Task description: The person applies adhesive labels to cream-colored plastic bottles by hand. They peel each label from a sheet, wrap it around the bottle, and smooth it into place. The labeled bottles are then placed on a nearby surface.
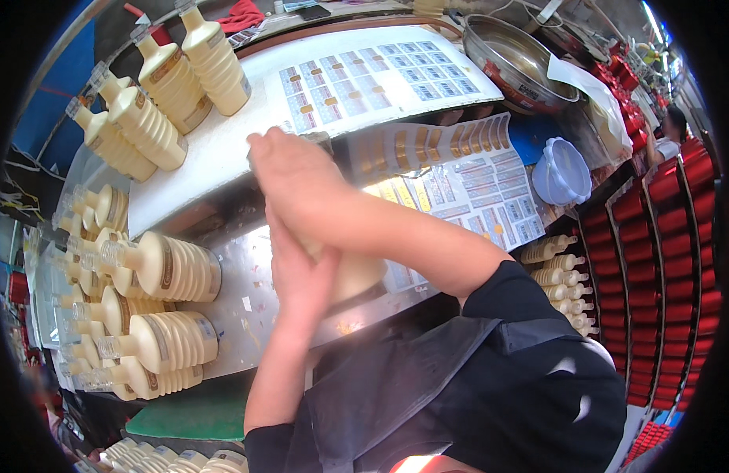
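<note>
We found the scene brightly lit, with whitish light strongest on the white board (214, 146); below its near edge we saw a dark band of shadow; on the metal counter (242, 311) we met a washed-out patch of glare, and on the label sheets (494, 189) a few glints. We noted hard sunlit spots on the dark shirt (490, 378), and a glowing lamp (653, 22) at upper right; we saw the right hand (297, 173) and left hand (297, 264) well exposed, their skin texture soft. We could not resolve the finest print; toward the black, purple-fringed rim, we saw the red racks (644, 292) bow and the background smear.
</note>
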Available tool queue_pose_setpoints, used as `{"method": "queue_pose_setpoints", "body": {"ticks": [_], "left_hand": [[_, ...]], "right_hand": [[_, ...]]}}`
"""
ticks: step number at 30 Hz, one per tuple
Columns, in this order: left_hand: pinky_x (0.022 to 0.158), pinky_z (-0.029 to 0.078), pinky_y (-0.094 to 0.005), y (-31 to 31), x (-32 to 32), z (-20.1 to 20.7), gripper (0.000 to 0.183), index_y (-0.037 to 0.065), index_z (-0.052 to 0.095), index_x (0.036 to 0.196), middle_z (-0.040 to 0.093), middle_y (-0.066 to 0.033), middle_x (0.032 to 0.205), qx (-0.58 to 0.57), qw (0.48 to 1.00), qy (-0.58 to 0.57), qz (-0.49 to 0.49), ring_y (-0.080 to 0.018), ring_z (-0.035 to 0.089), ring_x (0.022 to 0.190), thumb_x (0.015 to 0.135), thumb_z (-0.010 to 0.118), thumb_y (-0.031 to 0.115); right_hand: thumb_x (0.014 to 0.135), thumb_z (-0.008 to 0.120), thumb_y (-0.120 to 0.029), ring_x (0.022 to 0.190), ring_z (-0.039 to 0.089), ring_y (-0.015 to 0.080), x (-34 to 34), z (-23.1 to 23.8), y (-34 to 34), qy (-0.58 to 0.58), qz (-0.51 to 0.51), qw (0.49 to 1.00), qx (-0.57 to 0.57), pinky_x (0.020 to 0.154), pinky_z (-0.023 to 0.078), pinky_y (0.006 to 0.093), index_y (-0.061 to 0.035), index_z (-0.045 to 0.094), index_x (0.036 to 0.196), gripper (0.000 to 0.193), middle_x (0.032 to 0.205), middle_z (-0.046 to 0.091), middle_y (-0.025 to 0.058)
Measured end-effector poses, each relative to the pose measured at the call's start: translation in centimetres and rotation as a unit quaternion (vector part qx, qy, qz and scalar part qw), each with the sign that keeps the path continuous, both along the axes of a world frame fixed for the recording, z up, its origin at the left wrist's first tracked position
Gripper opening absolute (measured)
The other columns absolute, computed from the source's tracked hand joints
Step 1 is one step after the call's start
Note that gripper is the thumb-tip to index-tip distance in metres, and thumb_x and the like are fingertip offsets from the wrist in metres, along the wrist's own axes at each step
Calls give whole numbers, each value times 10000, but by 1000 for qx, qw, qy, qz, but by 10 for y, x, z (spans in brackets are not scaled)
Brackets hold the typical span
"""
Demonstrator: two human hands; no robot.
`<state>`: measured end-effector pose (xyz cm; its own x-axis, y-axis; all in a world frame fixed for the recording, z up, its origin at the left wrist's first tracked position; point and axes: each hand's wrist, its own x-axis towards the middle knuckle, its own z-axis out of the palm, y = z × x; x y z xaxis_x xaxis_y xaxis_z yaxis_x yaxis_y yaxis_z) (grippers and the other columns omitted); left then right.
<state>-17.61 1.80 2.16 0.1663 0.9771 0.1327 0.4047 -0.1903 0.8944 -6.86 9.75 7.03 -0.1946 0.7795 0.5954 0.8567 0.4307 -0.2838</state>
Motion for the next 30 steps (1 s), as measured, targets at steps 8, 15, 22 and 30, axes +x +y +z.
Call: {"method": "queue_pose_setpoints", "body": {"ticks": [8, 15, 22, 30], "left_hand": [[1146, 402, -444, 2, -5, -16, 988, 37, 141, 1642, 400, -288, 1536, -28, 996, -87, -16, -395, 511, 1352, 861, 715, 231], [1199, 311, -455, -16, -6, -12, 959, 52, 61, 1633, 315, -257, 1583, -121, 973, -199, -7, -336, 398, 1429, 885, 653, 152], [1194, 313, -444, -21, -5, -20, 937, 51, 92, 1627, 334, -249, 1560, -105, 970, -220, -2, -320, 404, 1414, 927, 684, 245], [1202, 304, -445, -31, -13, -24, 902, 51, 150, 1617, 345, -238, 1557, -84, 972, -220, 0, -325, 400, 1418, 910, 691, 198]], "right_hand": [[930, 572, -56, 1188, 635, 252, 121, -24, -15, 329, -10, 937, -117, 1017, 498, 362, -47, 614, 1330, 402, 1261, 674, 137], [885, 575, -209, 1015, 676, 400, 230, -29, -6, 104, -242, 962, -65, 915, 532, 449, -43, 758, 1025, 285, 1121, 719, 209], [891, 582, -61, 973, 697, 355, 252, -51, -6, -141, -196, 970, -38, 846, 569, 451, -64, 647, 1264, 378, 1285, 639, 120], [874, 720, -77, 931, 709, 305, 253, -49, -16, -120, -153, 980, 35, 780, 594, 387, -108, 650, 1266, 400, 1234, 645, 80]]}}
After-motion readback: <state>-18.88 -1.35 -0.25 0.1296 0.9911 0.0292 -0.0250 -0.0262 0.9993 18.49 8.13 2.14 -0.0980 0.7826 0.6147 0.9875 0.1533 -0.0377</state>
